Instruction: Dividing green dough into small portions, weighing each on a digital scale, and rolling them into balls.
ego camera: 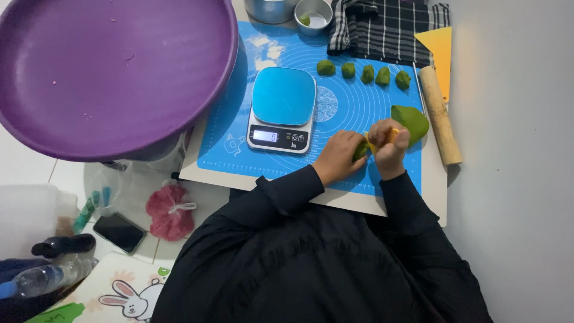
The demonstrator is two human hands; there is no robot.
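Gripping a yellow scraper (390, 136), the right hand (388, 149) is closed around it at the near edge of the big green dough (411, 121). Left hand (341, 157) pinches a small green dough piece (360, 149) on the blue mat (353, 107), right of the scale (282, 109)

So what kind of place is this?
Probably a home baking spot set up on the floor: a blue pastry mat, a kitchen scale, a wooden rolling pin and green dough balls.

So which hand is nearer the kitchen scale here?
Left. The left hand sits just right of the kitchen scale; the right hand is farther right, beside the big green dough lump.
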